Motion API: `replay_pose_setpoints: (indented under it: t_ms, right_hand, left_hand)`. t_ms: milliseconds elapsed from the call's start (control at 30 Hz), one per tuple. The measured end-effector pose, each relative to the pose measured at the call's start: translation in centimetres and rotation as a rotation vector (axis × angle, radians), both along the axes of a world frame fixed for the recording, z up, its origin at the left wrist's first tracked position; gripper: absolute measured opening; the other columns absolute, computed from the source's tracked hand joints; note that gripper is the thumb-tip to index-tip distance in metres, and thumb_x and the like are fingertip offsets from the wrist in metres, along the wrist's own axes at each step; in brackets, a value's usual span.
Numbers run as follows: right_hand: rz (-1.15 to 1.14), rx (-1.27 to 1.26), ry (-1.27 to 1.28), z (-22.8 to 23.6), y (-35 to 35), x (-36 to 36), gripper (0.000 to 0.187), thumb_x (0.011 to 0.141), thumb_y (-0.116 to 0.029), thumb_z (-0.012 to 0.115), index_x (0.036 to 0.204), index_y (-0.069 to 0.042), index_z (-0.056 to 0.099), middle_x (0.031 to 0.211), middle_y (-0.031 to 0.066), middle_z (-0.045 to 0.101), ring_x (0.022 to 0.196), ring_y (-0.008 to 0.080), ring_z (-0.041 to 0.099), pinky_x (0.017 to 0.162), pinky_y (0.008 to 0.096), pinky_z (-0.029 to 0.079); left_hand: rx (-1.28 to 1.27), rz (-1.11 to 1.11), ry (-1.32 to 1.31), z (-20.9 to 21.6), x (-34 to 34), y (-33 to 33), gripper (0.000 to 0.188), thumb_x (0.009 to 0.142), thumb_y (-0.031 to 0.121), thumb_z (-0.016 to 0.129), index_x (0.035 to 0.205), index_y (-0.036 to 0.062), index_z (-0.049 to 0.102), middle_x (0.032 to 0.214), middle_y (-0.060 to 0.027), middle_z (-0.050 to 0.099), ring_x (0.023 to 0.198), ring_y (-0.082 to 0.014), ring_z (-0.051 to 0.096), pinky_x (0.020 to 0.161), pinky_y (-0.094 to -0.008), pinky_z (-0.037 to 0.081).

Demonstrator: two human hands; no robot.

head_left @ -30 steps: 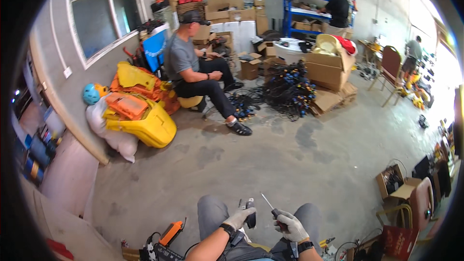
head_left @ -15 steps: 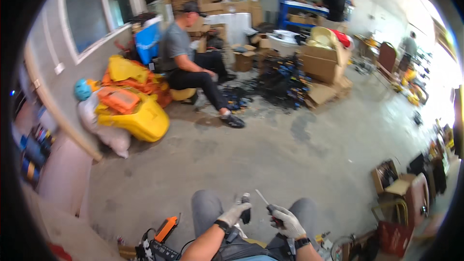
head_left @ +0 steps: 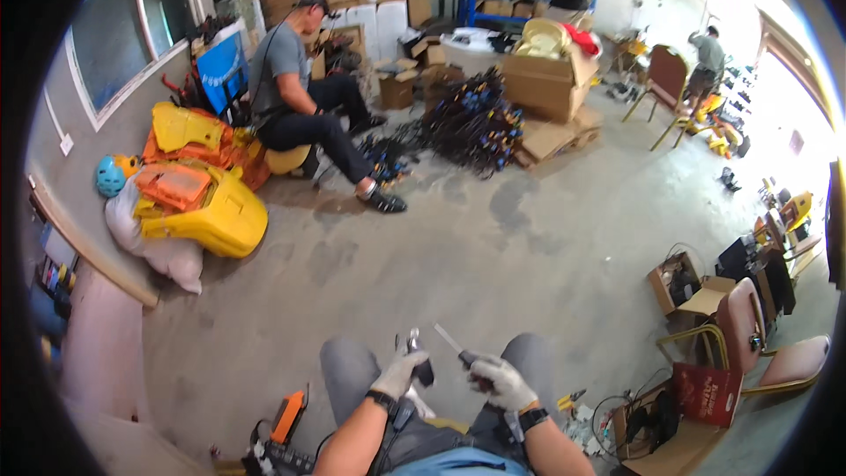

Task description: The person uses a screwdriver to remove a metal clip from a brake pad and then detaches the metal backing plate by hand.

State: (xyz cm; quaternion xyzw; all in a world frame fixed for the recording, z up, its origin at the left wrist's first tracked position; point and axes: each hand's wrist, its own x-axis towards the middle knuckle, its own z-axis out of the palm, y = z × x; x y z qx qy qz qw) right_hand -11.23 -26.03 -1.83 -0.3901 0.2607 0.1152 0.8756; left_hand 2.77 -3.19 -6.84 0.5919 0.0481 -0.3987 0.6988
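My left hand, in a pale work glove, is closed around a small dark part with a shiny, light-coloured upper end. I cannot make out the part's kind. In my right hand, also gloved, is a screwdriver gripped by its dark handle. Its thin metal shaft points up and left, toward the part, with a gap between them. Both hands are above my lap, between my grey-trousered knees.
An orange-and-black tool lies at my lower left. Low on the right are an open cardboard box and chairs. A seated person is ahead, beside yellow plastic shells and a heap of dark cables.
The view has swung to the right, so the room has shifted left in the picture. Both hands keep their holds; the screwdriver still points up and left.
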Motion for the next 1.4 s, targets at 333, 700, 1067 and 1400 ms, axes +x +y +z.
replay_pose_setpoints:
  t_ms: [333, 700, 1067, 1400]
  right_hand:
    - [-0.060, 0.018, -0.052, 0.6, -1.1, 2.2, 0.046, 0.105, -0.016, 0.070, 0.147, 0.001, 0.061, 0.116, 0.0080, 0.071, 0.091, 0.0148, 0.068, 0.077, 0.0304, 0.060]
    - [-0.021, -0.081, -0.062, 2.2, 0.6, 0.6, 0.040, 0.103, -0.019, 0.072, 0.137, 0.001, 0.062, 0.096, 0.0021, 0.065, 0.084, 0.0110, 0.063, 0.076, 0.0291, 0.057]
    - [-0.102, -0.059, -0.045, 6.3, 2.8, 3.5, 0.036, 0.104, -0.018, 0.074, 0.132, -0.004, 0.058, 0.119, 0.0070, 0.063, 0.104, 0.0158, 0.067, 0.089, 0.0361, 0.064]
    - [-0.221, -0.117, -0.115, 7.0, 4.0, 2.8, 0.045, 0.102, -0.013, 0.068, 0.144, -0.012, 0.052, 0.116, 0.0023, 0.065, 0.098, 0.0138, 0.067, 0.073, 0.0259, 0.057]
  left_hand:
    - [0.122, 0.030, -0.180, 2.3, 2.8, -1.0, 0.039, 0.110, 0.034, 0.065, 0.133, 0.0020, 0.067, 0.115, -0.0055, 0.070, 0.105, -0.0159, 0.068, 0.094, -0.0329, 0.055]
    - [-0.095, 0.064, -0.217, 7.8, 0.4, -0.4, 0.047, 0.105, 0.043, 0.074, 0.129, 0.0030, 0.070, 0.114, -0.0080, 0.075, 0.100, -0.0171, 0.073, 0.092, -0.0357, 0.059]
    - [-0.077, 0.096, -0.455, 11.0, -1.9, -2.4, 0.049, 0.107, 0.032, 0.072, 0.144, 0.0001, 0.066, 0.132, -0.0062, 0.072, 0.122, -0.0157, 0.065, 0.110, -0.0338, 0.050]
    - [-0.343, -0.005, -0.439, 8.7, -4.4, -2.8, 0.060, 0.105, 0.016, 0.074, 0.158, 0.0010, 0.051, 0.142, -0.0032, 0.063, 0.133, -0.0153, 0.057, 0.116, -0.0352, 0.047]
